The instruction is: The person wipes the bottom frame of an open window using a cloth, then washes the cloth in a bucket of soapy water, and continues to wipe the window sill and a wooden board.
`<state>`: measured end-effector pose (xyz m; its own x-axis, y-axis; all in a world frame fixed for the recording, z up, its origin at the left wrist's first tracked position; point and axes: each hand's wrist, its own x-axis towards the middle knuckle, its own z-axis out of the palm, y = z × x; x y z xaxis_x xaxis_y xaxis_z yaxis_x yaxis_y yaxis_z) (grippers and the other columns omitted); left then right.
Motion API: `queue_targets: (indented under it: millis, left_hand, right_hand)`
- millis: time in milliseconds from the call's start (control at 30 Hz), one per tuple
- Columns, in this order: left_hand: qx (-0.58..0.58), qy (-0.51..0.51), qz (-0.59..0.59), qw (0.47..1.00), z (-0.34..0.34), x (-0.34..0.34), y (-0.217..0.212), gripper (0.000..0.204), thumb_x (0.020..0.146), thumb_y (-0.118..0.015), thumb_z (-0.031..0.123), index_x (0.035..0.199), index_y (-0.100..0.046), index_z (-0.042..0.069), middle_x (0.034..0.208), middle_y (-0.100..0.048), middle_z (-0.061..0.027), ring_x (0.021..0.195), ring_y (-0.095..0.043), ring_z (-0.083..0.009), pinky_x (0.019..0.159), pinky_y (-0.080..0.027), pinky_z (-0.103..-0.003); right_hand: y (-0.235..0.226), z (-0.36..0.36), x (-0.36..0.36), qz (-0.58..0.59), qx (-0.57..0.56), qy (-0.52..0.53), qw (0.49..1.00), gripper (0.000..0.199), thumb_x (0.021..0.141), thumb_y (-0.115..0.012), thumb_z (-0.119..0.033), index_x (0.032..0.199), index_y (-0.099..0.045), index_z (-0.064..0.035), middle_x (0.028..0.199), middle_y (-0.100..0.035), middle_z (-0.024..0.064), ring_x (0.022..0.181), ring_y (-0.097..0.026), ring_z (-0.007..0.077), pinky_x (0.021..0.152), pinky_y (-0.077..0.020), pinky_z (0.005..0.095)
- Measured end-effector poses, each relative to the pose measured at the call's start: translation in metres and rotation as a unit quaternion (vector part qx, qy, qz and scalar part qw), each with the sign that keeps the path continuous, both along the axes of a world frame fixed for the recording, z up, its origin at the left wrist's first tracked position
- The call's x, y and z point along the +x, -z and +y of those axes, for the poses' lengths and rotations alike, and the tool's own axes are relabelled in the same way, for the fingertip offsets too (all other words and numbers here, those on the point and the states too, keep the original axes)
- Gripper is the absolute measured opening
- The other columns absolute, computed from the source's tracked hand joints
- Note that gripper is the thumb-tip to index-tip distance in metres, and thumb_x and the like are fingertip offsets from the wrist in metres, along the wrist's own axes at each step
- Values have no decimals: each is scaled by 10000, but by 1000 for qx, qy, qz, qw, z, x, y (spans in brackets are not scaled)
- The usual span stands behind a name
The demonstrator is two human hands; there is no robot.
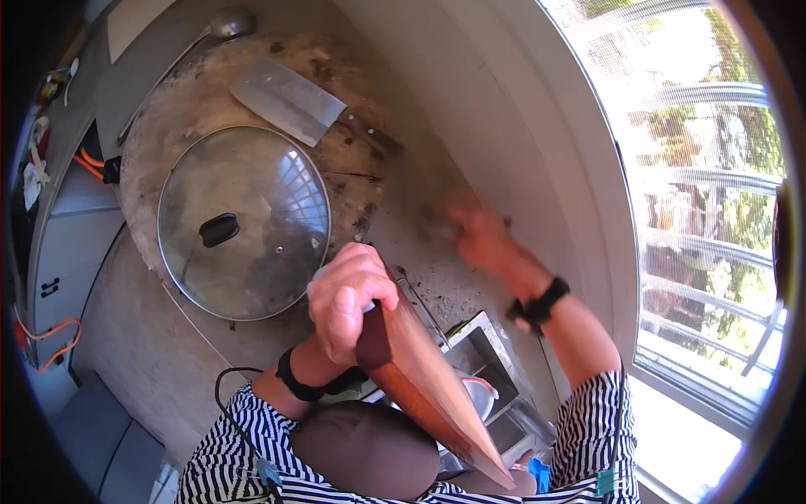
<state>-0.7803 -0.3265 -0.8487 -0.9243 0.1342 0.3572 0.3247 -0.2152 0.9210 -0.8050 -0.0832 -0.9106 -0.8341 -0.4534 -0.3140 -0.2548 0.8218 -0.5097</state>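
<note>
My left hand [346, 300] is closed round the upper end of a thick wooden board [437, 382], with the fingers over its top edge. The board stands tilted on its edge in front of my body and slants down to the right. My right hand [480, 235] is stretched out to the right of the board, low over the grey surface near the wall. Motion smears its fingers, and I cannot tell whether they hold anything. Left of the board lies a large round glass lid [269, 189] with a black knob. A cleaver [290, 99] with a dark handle lies beyond the lid.
A worn, stained brown surface [143, 172] lies under the lid and cleaver. At the far left edge is a metal ladle [231, 23]. Behind the board, a sink [483, 344] is partly hidden, with a white bowl [480, 395] in it. The wall and window [701, 202] bound the right.
</note>
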Motion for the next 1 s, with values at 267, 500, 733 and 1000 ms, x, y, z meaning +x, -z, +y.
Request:
queue_targets:
  millis: [267, 500, 733, 1000]
  left_hand:
    - [-21, 59, -10, 998, 4, 0, -3, 527, 936, -225, 302, 610, -513, 5, 597, -520, -96, 576, -484, -253, 611, -426, -363]
    - [-40, 57, -19, 997, 0, 3, -3, 541, 939, -200, 314, 617, -511, 11, 604, -535, -101, 585, -484, -242, 667, -427, -383]
    - [-9, 50, -31, 998, 2, 5, 4, 555, 940, -178, 327, 617, -505, 16, 607, -543, -96, 592, -483, -232, 683, -425, -369]
    - [23, 54, -48, 997, -1, 11, 7, 590, 942, -154, 371, 653, -532, 22, 665, -578, -110, 691, -496, -222, 746, -402, -382]
  right_hand:
    - [61, -61, -83, 79, 119, 151, 978, 637, 647, -587, -62, 1268, -467, -134, 1356, -372, 123, 1245, -333, 345, 980, -305, 524]
    - [69, -38, -15, 110, 103, -16, 988, 474, 656, -610, -72, 1108, -601, -217, 1258, -452, 22, 1207, -378, 241, 943, -324, 496]
    - [56, -18, 31, -12, 43, -96, 994, 285, 600, -605, -36, 834, -674, -183, 1087, -550, -18, 1154, -433, 213, 902, -343, 509]
    - [12, 57, 89, -285, -181, 127, 933, 361, 585, -502, 42, 895, -655, -60, 975, -613, 151, 958, -573, 300, 807, -458, 392]
